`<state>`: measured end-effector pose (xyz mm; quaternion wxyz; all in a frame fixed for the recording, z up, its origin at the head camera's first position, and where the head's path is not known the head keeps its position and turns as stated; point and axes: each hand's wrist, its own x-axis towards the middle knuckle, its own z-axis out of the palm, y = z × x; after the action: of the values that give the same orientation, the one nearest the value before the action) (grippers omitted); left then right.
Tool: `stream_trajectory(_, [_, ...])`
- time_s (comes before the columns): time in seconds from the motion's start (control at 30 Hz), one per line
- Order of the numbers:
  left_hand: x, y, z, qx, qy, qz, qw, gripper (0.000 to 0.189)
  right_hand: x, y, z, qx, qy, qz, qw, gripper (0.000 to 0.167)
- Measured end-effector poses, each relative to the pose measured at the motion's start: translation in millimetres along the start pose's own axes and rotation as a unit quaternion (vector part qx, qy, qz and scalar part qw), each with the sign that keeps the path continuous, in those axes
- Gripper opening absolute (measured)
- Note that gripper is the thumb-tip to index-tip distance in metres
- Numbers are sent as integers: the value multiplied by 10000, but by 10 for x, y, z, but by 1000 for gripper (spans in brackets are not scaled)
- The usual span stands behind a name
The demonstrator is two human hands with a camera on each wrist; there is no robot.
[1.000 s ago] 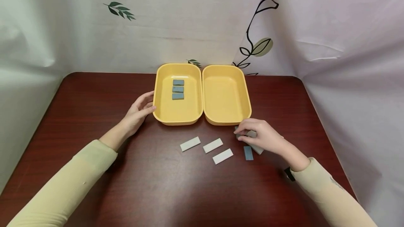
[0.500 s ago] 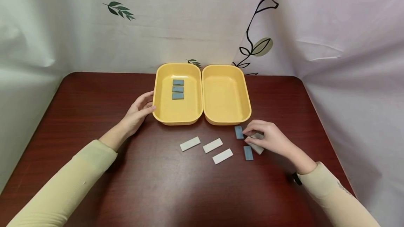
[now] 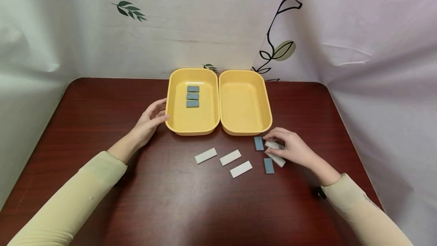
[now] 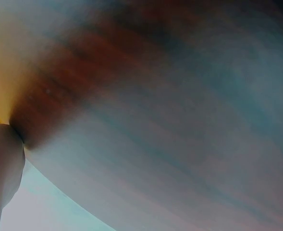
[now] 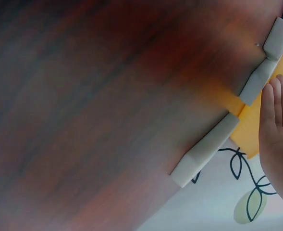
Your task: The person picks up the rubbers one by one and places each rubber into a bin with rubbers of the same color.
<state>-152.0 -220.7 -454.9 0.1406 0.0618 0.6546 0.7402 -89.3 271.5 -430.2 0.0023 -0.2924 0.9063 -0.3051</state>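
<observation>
Two yellow trays stand side by side, a left tray (image 3: 191,123) and a right tray (image 3: 245,121). My left hand (image 3: 150,120) holds the left tray's side, thumb on the rim; the other fingertips are hidden behind the wall. Inside it lie three blue-grey blocks (image 3: 192,96) in a column. My right hand (image 3: 290,147) curls thumb and index finger around a white block (image 3: 274,144) in front of the right tray. A second white block (image 3: 276,159) lies below the hand. Beside them are a blue-grey block (image 3: 258,144) and another blue-grey block (image 3: 269,166).
Three more white blocks (image 3: 230,158) lie slanted on the dark red-brown table (image 3: 164,200), in front of the trays. A pale curtain (image 3: 191,22) with leaf prints hangs behind the table and along its sides.
My right hand has left the upper blue-grey block and moved slightly right onto the white blocks. Both white blocks there now show more clearly. The left hand and trays stay put.
</observation>
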Motion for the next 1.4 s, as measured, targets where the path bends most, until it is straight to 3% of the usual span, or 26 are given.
stream_trajectory(0.7, [-9, 7, 3, 59, 45, -118, 9999, 62, 112, 89, 39, -120, -367, 197, 9991, 36])
stream_trajectory(0.97, [7, -4, 9, 40, -2, 55, 10000, 60, 135, 118, 68, -162, -315, 60, 9994, 38])
stream_trajectory(1.4, [4, 4, 11, 81, 13, 25, 10000, 60, 155, 104, 91, -227, -383, -19, 9990, 43])
